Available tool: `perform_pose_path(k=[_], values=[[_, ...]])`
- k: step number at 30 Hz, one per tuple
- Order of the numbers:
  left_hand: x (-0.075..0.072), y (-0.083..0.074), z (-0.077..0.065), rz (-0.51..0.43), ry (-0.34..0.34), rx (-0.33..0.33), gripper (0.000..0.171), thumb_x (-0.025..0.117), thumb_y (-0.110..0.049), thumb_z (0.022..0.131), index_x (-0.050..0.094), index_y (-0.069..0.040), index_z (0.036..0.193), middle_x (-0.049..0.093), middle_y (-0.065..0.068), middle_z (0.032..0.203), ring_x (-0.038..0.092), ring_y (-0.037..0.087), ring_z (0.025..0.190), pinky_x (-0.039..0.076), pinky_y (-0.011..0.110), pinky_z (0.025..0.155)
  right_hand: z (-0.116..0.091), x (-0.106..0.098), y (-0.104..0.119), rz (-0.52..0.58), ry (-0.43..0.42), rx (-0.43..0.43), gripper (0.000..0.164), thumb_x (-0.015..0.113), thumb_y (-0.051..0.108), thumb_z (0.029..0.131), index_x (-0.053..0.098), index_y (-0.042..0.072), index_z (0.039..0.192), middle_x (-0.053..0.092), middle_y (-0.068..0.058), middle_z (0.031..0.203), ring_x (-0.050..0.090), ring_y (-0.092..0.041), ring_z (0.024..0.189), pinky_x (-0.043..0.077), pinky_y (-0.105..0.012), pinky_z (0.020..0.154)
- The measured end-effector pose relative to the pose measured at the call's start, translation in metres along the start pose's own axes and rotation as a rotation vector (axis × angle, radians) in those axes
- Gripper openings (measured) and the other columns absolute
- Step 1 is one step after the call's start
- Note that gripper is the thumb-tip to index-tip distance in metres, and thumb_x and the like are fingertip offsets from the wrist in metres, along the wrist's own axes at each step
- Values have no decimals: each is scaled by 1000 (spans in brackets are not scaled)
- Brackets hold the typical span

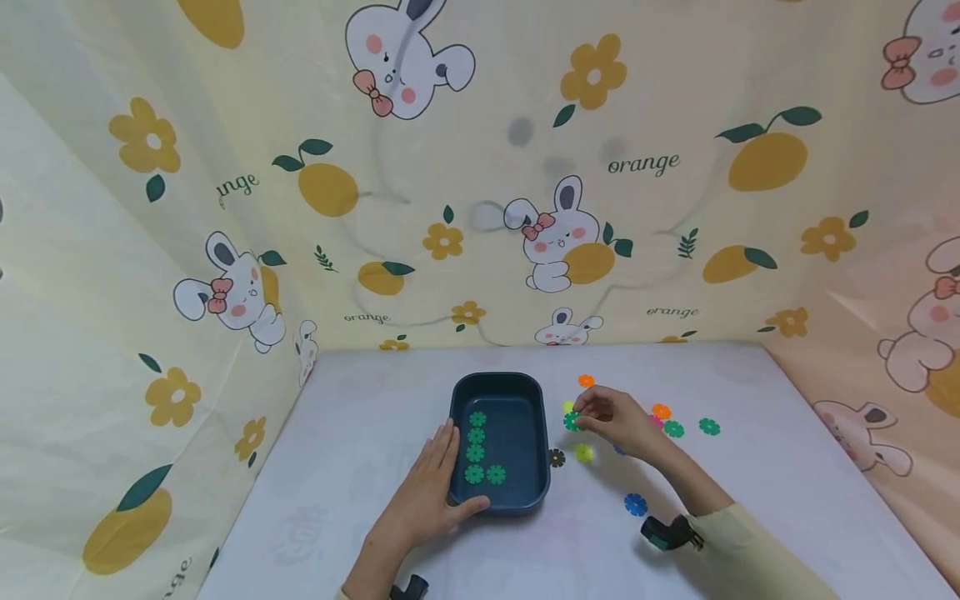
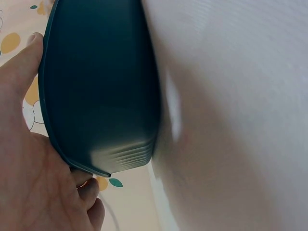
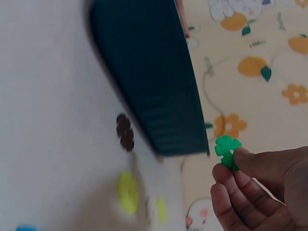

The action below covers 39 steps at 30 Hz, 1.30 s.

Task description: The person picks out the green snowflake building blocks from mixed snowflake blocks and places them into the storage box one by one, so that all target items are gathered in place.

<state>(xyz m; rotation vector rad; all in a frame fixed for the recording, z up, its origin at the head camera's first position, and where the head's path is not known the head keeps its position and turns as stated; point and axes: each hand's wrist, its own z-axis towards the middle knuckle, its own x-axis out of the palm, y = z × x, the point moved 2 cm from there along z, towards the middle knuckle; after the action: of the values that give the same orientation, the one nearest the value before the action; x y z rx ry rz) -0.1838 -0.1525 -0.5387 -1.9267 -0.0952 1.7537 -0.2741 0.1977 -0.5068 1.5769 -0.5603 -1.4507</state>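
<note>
Right hand pinches green disc | open gap to tray rim

In my right hand I pinch a bright green flower-shaped disc above the worktop, just right of the tray. The tray, dark blue and rectangular with rounded corners, sits flat, long sides running near to far, my left hand against its left side. Inside it, five green discs lie flat: four in a left-hand column, one right of the nearest.
</note>
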Motion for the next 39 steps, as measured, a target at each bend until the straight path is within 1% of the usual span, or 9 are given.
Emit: perform_pose_path(k=[4, 12, 14, 18, 23, 30, 34, 37, 39], values=[[0, 0, 0, 0, 2, 0, 121, 65, -78, 92, 9, -7, 173, 0, 4, 182, 4, 24, 168, 13, 48, 136, 6, 11, 12, 27, 66, -33, 15, 80, 7, 97, 72, 7, 110, 71, -4, 99, 67, -21, 90, 60, -19, 82], [1, 1, 0, -9, 1, 8, 120, 66, -75, 94, 7, -8, 173, 0, 4, 182, 4, 24, 168, 13, 48, 136, 18, 36, 32, 25, 204, -163, 15, 81, 8, 97, 72, 12, 109, 71, -1, 101, 67, -20, 94, 61, -24, 90], [1, 1, -1, -9, 0, 10, 120, 66, -75, 94, 7, -8, 173, 0, 5, 182, 4, 24, 168, 13, 49, 136, 22, 43, 37, 18, 232, -185, 15, 81, 8, 97, 72, 13, 109, 72, 0, 103, 67, -18, 95, 61, -25, 90], [0, 1, -1, -9, 0, 13, 120, 66, -75, 94, 6, -8, 173, 0, 5, 182, 4, 25, 168, 13, 50, 136, 29, 56, 46, 14, 308, -217, 15, 79, 6, 98, 73, 13, 110, 72, 1, 103, 68, -16, 92, 62, -27, 86], [0, 1, 0, -1, 8, 6, 121, 64, -78, 93, 5, -10, 174, -2, 3, 182, 2, 22, 168, 13, 48, 136, 41, 70, 52, -28, 400, -243, 13, 76, 3, 100, 73, 11, 110, 71, 3, 99, 66, -12, 87, 62, -25, 83], [1, 3, 0, 3, 12, 14, 121, 63, -79, 93, 5, -10, 174, -3, 1, 182, 2, 21, 168, 13, 47, 136, 65, 85, 50, -119, 481, -278, 13, 77, 3, 99, 74, 13, 107, 70, 4, 97, 65, -10, 86, 61, -24, 81], [1, 3, 0, 1, 13, 17, 120, 63, -78, 93, 6, -10, 174, -2, 2, 182, 2, 22, 168, 13, 48, 135, 74, 91, 53, -175, 542, -303, 14, 76, 0, 98, 74, 9, 108, 72, -3, 100, 64, -8, 87, 59, -23, 81], [1, 2, -1, 3, 10, 24, 120, 63, -77, 94, 7, -8, 173, -1, 3, 182, 3, 22, 168, 13, 48, 135, 80, 95, 54, -204, 583, -303, 14, 76, -2, 97, 75, 7, 107, 73, -5, 99, 62, -8, 85, 58, -23, 79], [0, 2, -1, -1, 9, 30, 119, 64, -76, 94, 7, -7, 173, -1, 4, 182, 3, 22, 168, 13, 48, 135, 83, 98, 52, -222, 605, -283, 14, 76, -1, 97, 75, 8, 107, 72, -2, 97, 62, -8, 84, 59, -24, 78]])
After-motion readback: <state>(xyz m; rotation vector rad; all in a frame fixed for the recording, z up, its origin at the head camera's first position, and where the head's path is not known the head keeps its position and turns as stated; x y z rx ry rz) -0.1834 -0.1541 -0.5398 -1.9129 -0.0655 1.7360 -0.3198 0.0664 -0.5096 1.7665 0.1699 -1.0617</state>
